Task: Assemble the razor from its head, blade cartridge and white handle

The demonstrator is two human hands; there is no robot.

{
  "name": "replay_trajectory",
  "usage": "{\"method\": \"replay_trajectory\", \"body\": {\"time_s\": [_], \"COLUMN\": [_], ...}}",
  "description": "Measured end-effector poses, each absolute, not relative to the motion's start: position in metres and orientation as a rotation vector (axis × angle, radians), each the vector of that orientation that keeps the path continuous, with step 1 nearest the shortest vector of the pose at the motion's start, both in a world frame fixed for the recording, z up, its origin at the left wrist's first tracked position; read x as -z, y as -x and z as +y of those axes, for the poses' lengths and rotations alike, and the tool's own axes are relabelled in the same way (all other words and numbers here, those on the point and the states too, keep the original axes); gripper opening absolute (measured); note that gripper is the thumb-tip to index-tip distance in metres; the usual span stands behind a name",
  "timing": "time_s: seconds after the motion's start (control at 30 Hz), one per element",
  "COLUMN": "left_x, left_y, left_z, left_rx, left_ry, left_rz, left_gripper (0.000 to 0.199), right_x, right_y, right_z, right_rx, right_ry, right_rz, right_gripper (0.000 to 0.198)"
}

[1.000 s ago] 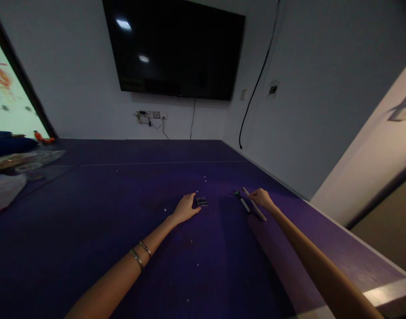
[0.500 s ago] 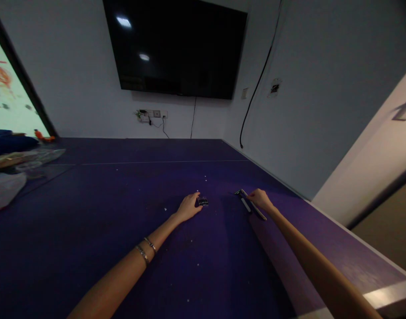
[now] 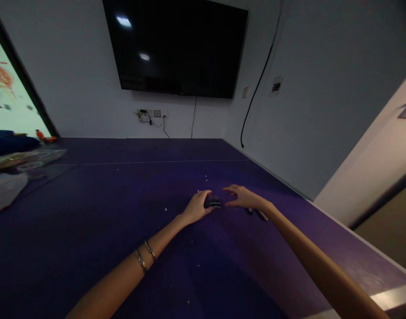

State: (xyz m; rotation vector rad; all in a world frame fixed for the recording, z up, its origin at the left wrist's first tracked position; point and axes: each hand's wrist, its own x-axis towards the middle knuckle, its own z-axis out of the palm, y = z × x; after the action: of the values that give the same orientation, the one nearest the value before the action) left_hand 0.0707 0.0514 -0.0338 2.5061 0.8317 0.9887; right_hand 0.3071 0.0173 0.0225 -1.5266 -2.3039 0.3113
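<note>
A small dark, boxy object [image 3: 215, 202] with lighter lines on it is gripped at its left side between the thumb and fingers of my left hand [image 3: 197, 208]. It is too small to name, and it lies low at the purple surface [image 3: 130, 235]. Just right of it, my right hand [image 3: 242, 197] hovers with fingers spread and nothing between them, apart from the object. Partly hidden beneath my right hand are two slim items, one with a pale bar [image 3: 262, 215] and one with a dark end [image 3: 250, 212].
White specks dot the surface. Plastic bags [image 3: 8, 188] and dark blue cloth [image 3: 12, 141] lie at the far left, near a small orange thing [image 3: 45, 136]. A television [image 3: 183, 48] hangs on the back wall; a black cable [image 3: 256, 88] dangles at the right.
My right hand has let go of the slim item and moved left, fingers spreading. My left hand has shifted right together with the small dark object.
</note>
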Motion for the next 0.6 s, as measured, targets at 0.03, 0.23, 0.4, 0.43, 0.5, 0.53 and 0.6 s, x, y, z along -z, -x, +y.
{"method": "replay_trajectory", "body": {"time_s": [0.03, 0.23, 0.4, 0.43, 0.5, 0.53, 0.6], "left_x": [0.031, 0.02, 0.022, 0.024, 0.029, 0.031, 0.037], "left_y": [-0.073, -0.081, -0.076, -0.072, -0.061, -0.055, -0.041], "left_z": [0.047, 0.029, 0.03, 0.032, 0.038, 0.041, 0.047], "left_rx": [-0.985, -0.935, -0.902, -0.903, -0.914, -0.923, -0.946], "left_ry": [-2.514, -2.523, -2.509, -2.508, -2.499, -2.492, -2.471], "left_rz": [0.816, 0.763, 0.802, 0.817, 0.857, 0.88, 0.938], "left_gripper": [0.056, 0.054, 0.058, 0.057, 0.05, 0.047, 0.042], "right_x": [-0.024, -0.021, -0.028, -0.031, -0.036, -0.037, -0.036], "right_y": [-0.298, -0.276, -0.297, -0.308, -0.336, -0.352, -0.386], "right_z": [0.014, 0.003, 0.005, 0.007, 0.012, 0.016, 0.024], "right_rx": [-0.325, -0.261, -0.248, -0.264, -0.316, -0.343, -0.398], "right_ry": [1.497, 1.449, 1.487, 1.521, 1.626, 1.705, 1.865], "right_rz": [-2.363, -2.484, -2.491, -2.475, -2.436, -2.411, -2.347], "right_gripper": [0.068, 0.052, 0.05, 0.051, 0.053, 0.052, 0.055]}}
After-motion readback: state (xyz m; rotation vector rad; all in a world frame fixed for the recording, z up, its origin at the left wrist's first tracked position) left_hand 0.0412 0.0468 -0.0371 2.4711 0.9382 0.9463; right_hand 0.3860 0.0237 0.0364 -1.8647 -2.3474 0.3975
